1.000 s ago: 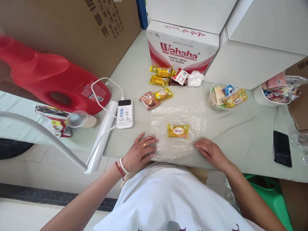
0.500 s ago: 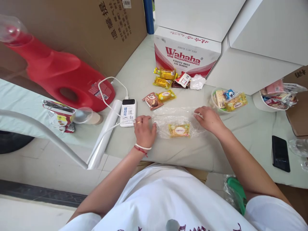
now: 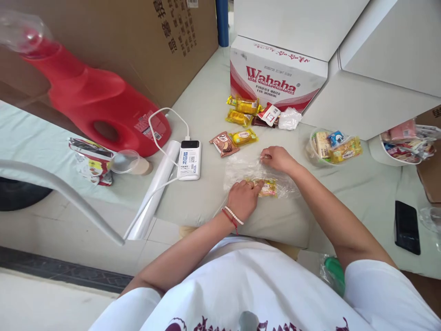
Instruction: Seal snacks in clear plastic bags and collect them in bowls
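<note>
Right now your left hand (image 3: 244, 198) lies palm down on the clear plastic wrap (image 3: 253, 171), fingers curled and pressing on the near left end of the yellow snack packet (image 3: 268, 187) that sits under the film; whether those fingers actually grip the packet or only pin it cannot be told. Your right hand (image 3: 278, 158) is just beyond the packet, loosely closed, with fingertips pinching a fold of the wrap at its far edge. So the packet lies between your two hands, on the pale table (image 3: 206, 110), bundled inside the crumpled film. Just past your right hand lie a brown snack packet (image 3: 223, 144) and another small yellow one (image 3: 243, 137) side by side, and further out a small heap of packets (image 3: 257, 112) sits against the Wahaha box (image 3: 275, 76). Off to the right of your right hand is a clear bowl of snacks (image 3: 333, 146), and well beyond your right forearm a black phone (image 3: 407, 227) lies flat. To the left of your left hand sits a white power bank (image 3: 189, 159) with its cable, then a white roll (image 3: 155, 191), and further left a red jug (image 3: 93, 99) lying on its side.
</note>
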`<action>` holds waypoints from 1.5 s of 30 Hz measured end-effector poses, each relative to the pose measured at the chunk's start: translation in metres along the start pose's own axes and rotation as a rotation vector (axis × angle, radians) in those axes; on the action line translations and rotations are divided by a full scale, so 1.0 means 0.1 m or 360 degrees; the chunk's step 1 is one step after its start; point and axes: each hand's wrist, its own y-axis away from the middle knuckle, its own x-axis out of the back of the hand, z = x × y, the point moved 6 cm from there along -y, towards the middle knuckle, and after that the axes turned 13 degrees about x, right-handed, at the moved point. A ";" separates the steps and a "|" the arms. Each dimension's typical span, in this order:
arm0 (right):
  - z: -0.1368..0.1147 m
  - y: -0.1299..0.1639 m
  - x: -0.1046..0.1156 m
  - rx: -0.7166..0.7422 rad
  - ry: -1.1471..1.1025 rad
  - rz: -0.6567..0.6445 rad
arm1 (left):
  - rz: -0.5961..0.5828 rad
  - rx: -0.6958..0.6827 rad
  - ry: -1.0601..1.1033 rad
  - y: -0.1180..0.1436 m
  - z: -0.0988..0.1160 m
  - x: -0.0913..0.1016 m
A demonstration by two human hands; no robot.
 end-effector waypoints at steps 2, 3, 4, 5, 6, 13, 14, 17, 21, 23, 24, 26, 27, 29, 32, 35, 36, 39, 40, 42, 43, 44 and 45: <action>-0.20 0.21 0.17 0.0294 0.0078 0.0209 | -0.0055 0.0012 -0.0004 -0.05 0.01 -0.03; -0.32 0.34 0.21 0.0439 0.0123 0.0266 | -0.0050 0.0008 0.0005 -0.06 0.01 -0.04; -0.43 0.48 0.21 0.0551 0.0167 0.0261 | -0.0036 0.0002 0.0016 -0.05 0.01 -0.05; -0.52 0.62 0.15 0.0611 0.0211 0.0194 | -0.0019 0.0000 0.0029 -0.04 0.00 -0.06; -0.59 0.75 0.06 0.0631 0.0255 0.0091 | -0.0002 -0.0004 0.0040 -0.03 -0.01 -0.07; -0.62 1.21 -0.65 0.0561 0.0356 -0.0079 | 0.0181 -0.0328 0.0360 0.21 -0.23 -0.11; -0.60 1.22 -0.70 0.0536 0.0357 -0.0051 | 0.0231 -0.0363 0.0491 0.27 -0.30 -0.08; -0.56 1.23 -0.75 0.0458 0.0296 0.0009 | 0.0445 -0.0083 0.0935 0.35 -0.62 0.03; -0.56 1.22 -0.72 0.0447 0.0112 0.0057 | 0.0657 0.0462 0.1179 0.20 -0.85 0.14; -0.57 1.21 -0.69 0.0439 -0.0003 0.0088 | 0.0554 0.0383 0.1221 0.01 -0.75 0.17; -0.57 1.21 -0.68 0.0417 -0.0059 0.0101 | 0.0469 0.0307 0.1263 -0.09 -0.70 0.18; -0.54 1.21 -0.67 0.0338 -0.0162 0.0108 | 0.0298 0.0151 0.1383 -0.23 -0.62 0.18; -0.52 1.21 -0.67 0.0292 -0.0213 0.0109 | 0.0249 0.0091 0.1442 -0.26 -0.61 0.19; -0.49 1.21 -0.68 0.0248 -0.0305 0.0125 | 0.0237 0.0047 0.1516 -0.22 -0.69 0.20; -0.49 1.22 -0.69 0.0382 -0.0406 0.0199 | 0.0235 0.0106 0.1550 -0.05 -0.89 0.18; -0.50 1.27 -0.66 0.0572 -0.0549 0.0361 | 0.0271 0.0234 0.1481 0.07 -1.00 0.18; -0.51 1.29 -0.65 0.0613 -0.0597 0.0413 | 0.0338 0.0332 0.1358 0.08 -1.02 0.19; -0.53 1.36 -0.63 0.0641 -0.0688 0.0497 | 0.0388 0.0537 0.0820 0.07 -0.95 0.23; -0.53 1.38 -0.63 0.0626 -0.0704 0.0513 | 0.0321 0.0517 0.0717 0.06 -0.90 0.23; -0.53 1.40 -0.64 0.0581 -0.0719 0.0548 | 0.0165 0.0423 0.0752 0.08 -0.80 0.23; -0.52 1.40 -0.65 0.0560 -0.0718 0.0563 | 0.0119 0.0401 0.0863 0.10 -0.76 0.25; -0.52 1.40 -0.67 0.0541 -0.0713 0.0576 | 0.0098 0.0406 0.0997 0.12 -0.72 0.27; -0.52 1.39 -0.68 0.0524 -0.0705 0.0586 | 0.0087 0.0415 0.1128 0.13 -0.67 0.29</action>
